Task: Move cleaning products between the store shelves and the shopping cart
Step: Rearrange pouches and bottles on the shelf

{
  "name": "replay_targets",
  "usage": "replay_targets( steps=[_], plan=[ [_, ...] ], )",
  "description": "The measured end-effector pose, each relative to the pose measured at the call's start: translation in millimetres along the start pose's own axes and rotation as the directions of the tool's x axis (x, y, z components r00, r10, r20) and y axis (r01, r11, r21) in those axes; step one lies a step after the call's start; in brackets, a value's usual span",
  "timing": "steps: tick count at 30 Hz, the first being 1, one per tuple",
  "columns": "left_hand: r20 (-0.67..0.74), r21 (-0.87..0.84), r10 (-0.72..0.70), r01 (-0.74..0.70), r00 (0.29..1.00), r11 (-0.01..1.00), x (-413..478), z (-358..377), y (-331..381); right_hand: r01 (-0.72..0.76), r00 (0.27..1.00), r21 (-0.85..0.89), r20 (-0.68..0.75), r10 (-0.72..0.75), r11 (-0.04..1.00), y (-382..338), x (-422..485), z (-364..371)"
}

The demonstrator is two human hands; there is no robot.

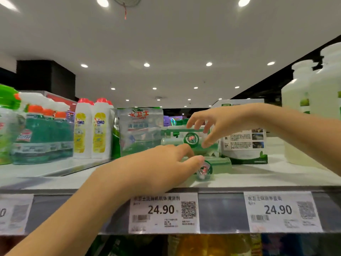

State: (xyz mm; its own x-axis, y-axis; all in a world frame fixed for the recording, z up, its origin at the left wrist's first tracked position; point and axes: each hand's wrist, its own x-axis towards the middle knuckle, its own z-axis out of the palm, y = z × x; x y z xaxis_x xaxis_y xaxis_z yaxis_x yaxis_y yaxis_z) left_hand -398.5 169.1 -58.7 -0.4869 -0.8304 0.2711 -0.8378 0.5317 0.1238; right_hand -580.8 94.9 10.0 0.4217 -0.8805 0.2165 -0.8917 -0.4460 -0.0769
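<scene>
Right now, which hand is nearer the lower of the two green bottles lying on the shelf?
Left. The left hand has its fingertips at the lower green bottle, by its cap; the right hand is higher, spread around the upper green bottle.

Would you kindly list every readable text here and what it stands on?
"24.90" on the middle price tag
"24.90" on the right price tag
"0", cut off, on the left price tag
"OMO" on the white bottles
"水卫士" on the pouch
Fine print on the tags and the box is too blurred to read.
</scene>
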Motion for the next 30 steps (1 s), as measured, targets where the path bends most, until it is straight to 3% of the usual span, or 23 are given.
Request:
replay_targets(
  steps=[10, 15, 19, 22, 25, 30],
  plan=[
    [-0.009, 0.026, 0.048, -0.047, 0.999, 0.999, 2.8, -0.1, -5.8, 0.142, 0.986, 0.013, -0.095, -0.140, 0.990, 5.3, 5.9, 24.0],
    [-0.092, 0.202, 0.132, -0.111, 0.987, 0.973, 4.0, 7.8, -5.9, 0.145, 0.978, 0.062, -0.160, -0.133, 0.988, 12.3, 5.8, 25.2],
    [-0.016, 0.346, 0.148, -0.133, 0.989, 0.929, 1.6, 4.5, -9.1, 0.132, 0.971, 0.169, -0.221, -0.093, 0.977, 17.9, 8.0, 27.5],
    [-0.061, 0.233, 0.137, -0.119, 0.989, 0.965, 3.6, 8.0, -8.5, 0.119, 0.968, 0.217, -0.242, -0.065, 0.969, 19.8, 9.4, 29.2],
    [-0.264, 0.024, 0.099, -0.097, 0.959, 0.995, 7.4, 18.2, -5.8, 0.112, 0.965, 0.270, -0.259, -0.039, 0.956, 19.7, 9.2, 31.9],
    [-0.343, -0.016, 0.104, -0.116, 0.934, 0.993, 9.9, 23.5, -7.8, 0.109, 0.969, 0.258, -0.243, -0.044, 0.960, 18.2, 8.2, 30.6]
  ],
)
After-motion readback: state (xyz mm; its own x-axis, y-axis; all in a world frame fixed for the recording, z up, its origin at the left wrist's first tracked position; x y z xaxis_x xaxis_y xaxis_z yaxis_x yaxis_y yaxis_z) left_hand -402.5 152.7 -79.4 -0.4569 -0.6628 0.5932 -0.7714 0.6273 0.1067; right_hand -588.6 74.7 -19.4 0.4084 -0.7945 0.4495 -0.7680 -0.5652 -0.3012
